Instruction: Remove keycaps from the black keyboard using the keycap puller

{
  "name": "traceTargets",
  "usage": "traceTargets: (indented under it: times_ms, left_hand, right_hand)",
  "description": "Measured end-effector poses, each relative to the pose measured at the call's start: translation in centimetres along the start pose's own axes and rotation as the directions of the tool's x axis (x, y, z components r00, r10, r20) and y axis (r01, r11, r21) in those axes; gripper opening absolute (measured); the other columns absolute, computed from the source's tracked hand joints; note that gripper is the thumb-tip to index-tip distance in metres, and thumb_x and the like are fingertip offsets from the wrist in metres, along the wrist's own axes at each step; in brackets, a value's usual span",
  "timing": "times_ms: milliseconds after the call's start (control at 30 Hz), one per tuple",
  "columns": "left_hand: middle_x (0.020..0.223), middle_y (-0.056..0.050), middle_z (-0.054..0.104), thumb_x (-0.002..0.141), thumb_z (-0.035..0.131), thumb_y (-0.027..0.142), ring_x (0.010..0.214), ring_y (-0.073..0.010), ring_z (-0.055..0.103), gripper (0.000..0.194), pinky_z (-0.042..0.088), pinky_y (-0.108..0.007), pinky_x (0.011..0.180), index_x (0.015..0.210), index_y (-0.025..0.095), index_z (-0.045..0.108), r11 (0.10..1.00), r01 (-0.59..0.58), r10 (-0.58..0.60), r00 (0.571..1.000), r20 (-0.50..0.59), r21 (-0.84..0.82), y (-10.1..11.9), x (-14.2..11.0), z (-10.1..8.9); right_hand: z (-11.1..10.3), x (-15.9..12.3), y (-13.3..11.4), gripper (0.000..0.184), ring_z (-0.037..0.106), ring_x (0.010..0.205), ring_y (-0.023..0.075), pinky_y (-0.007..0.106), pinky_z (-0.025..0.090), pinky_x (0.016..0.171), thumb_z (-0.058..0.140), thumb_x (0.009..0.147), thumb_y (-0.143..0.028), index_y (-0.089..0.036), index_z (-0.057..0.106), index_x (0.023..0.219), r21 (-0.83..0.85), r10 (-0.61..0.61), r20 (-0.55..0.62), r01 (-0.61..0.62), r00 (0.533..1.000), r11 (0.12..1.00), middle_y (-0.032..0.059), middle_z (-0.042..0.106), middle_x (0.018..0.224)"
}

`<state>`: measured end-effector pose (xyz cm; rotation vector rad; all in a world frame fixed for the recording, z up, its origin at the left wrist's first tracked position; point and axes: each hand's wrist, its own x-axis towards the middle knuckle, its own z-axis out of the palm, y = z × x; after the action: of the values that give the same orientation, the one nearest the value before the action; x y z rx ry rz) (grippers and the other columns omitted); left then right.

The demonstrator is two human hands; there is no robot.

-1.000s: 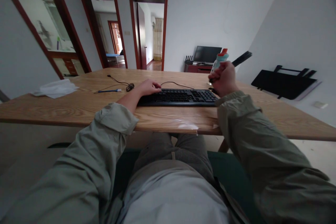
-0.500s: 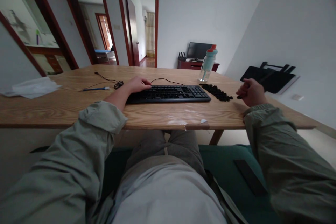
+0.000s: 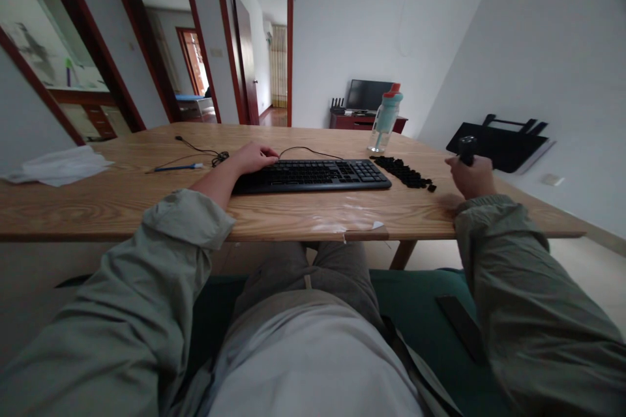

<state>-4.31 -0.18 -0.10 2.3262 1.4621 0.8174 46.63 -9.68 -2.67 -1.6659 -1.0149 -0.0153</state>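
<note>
Head: upright bottle, right hand around black tool, grip of left hand unclear.

Room along table front, black pieces between keyboard and right hand; bottle behind

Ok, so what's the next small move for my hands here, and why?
I'd probably bring your right hand, gripping the black object, over to the keyboard: it's out to the right, beyond the small black pieces, while your left hand is at the keyboard's left end, seemingly steadying it.
</note>
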Motion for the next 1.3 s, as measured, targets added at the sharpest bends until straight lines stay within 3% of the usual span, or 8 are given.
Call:
traceTargets:
  times_ms: [67, 167, 333, 600, 767, 1033, 1300]
  left_hand:
    - [0.086, -0.004, 0.075, 0.072, 0.072, 0.036, 0.076, -0.0164, 0.064, 0.031, 0.048, -0.025, 0.076, 0.096, 0.019, 0.078, 1.0, 0.003, -0.004, 1.0, 0.004, 0.014, -0.1, 0.0, 0.0]
    - [0.087, -0.005, 0.075, 0.073, 0.07, 0.039, 0.078, -0.0181, 0.064, 0.034, 0.049, -0.027, 0.077, 0.098, 0.018, 0.077, 0.999, 0.002, -0.002, 1.0, 0.007, 0.048, -0.1, 0.1, 0.1]
    - [0.088, -0.006, 0.075, 0.073, 0.069, 0.042, 0.079, -0.0196, 0.065, 0.036, 0.05, -0.03, 0.08, 0.099, 0.019, 0.077, 0.999, -0.002, 0.002, 1.0, 0.012, 0.049, -0.3, 0.1, 0.1]
    - [0.093, -0.007, 0.076, 0.074, 0.068, 0.042, 0.083, -0.02, 0.066, 0.037, 0.05, -0.029, 0.08, 0.101, 0.018, 0.077, 0.999, -0.02, 0.019, 0.999, 0.035, 0.034, -0.7, 0.4, 0.1]
    - [0.09, -0.006, 0.076, 0.075, 0.067, 0.04, 0.082, -0.0202, 0.066, 0.035, 0.05, -0.029, 0.081, 0.101, 0.018, 0.077, 0.998, -0.015, 0.013, 1.0, 0.025, 0.061, -0.7, 0.4, 0.1]
    - [0.088, -0.006, 0.076, 0.073, 0.067, 0.042, 0.08, -0.0208, 0.066, 0.037, 0.05, -0.03, 0.08, 0.099, 0.017, 0.077, 0.999, -0.018, 0.017, 1.0, 0.023, 0.035, -0.7, 0.3, 0.1]
    - [0.09, -0.007, 0.075, 0.074, 0.067, 0.042, 0.08, -0.0206, 0.066, 0.036, 0.05, -0.031, 0.08, 0.099, 0.018, 0.077, 0.999, -0.033, 0.033, 0.999, 0.02, 0.033, -1.0, 0.5, 0.2]
  right_hand:
    - [-0.7, 0.3, 1.1, 0.019, 0.043, 0.058, 0.0129, 0.034, 0.033, 0.061, 0.068, 0.074, -0.026, -0.02, 0.056, 0.06, -0.209, -0.079, 0.113, 0.101, 0.99, 0.973, 0.0029, 0.051, 0.06]
    - [-1.3, 0.6, 2.4, 0.015, 0.055, 0.073, 0.0188, 0.034, 0.038, 0.07, 0.064, 0.079, -0.032, -0.018, 0.068, 0.083, -0.374, -0.064, 0.238, 0.152, 0.969, 0.915, 0.0074, 0.062, 0.077]
    - [-1.4, 0.0, 2.0, 0.02, 0.06, 0.077, 0.0184, 0.029, 0.04, 0.073, 0.063, 0.081, -0.029, -0.016, 0.071, 0.094, -0.414, -0.062, 0.44, 0.264, 0.896, 0.871, 0.0085, 0.069, 0.086]
    - [-1.3, -0.4, 0.9, 0.024, 0.06, 0.075, 0.0185, 0.03, 0.04, 0.07, 0.063, 0.084, -0.033, -0.012, 0.073, 0.093, -0.498, 0.037, 0.456, 0.22, 0.889, 0.839, 0.0137, 0.071, 0.088]
    - [-1.6, -0.3, 1.2, 0.037, 0.061, 0.082, 0.0206, 0.031, 0.04, 0.073, 0.06, 0.086, -0.037, -0.011, 0.072, 0.109, -0.521, 0.01, 0.407, 0.223, 0.914, 0.824, 0.0182, 0.07, 0.098]
    - [-1.6, -1.0, 0.1, 0.026, 0.06, 0.072, 0.0187, 0.03, 0.039, 0.068, 0.062, 0.085, -0.035, -0.012, 0.073, 0.091, -0.49, 0.074, 0.556, 0.255, 0.828, 0.833, 0.0128, 0.071, 0.083]
    - [-1.4, -1.0, 0.1, 0.029, 0.061, 0.073, 0.0195, 0.03, 0.04, 0.07, 0.061, 0.085, -0.036, -0.011, 0.074, 0.093, -0.515, 0.071, 0.522, 0.248, 0.85, 0.821, 0.013, 0.071, 0.084]
